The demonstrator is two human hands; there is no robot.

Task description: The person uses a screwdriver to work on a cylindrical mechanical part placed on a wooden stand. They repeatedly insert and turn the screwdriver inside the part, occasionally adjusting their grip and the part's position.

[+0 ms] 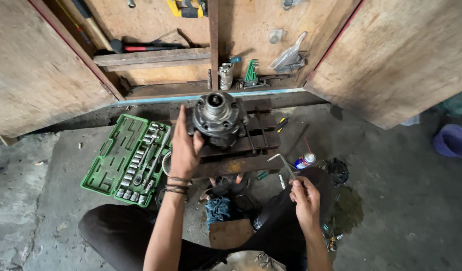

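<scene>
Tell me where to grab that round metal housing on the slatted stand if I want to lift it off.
Probably by the wide flange of the metal housing, with the fingers under its rim from left and right. It stands upright with a narrow hub on top, poor purchase, while the flange juts out all round. The left hand already rests on its left side; the right hand holds an L-shaped key.

Round metal housing (218, 116) sits on a low slatted stand (241, 150), centre. Left hand (185, 148) rests against its left side. Open socket case (128, 159) lies left of the stand. Right hand (305, 198), near right, holds a bent hex key (282, 163). Spray can (305, 160) lies just right of it. Wall cabinet (211, 50) stands far.
</scene>
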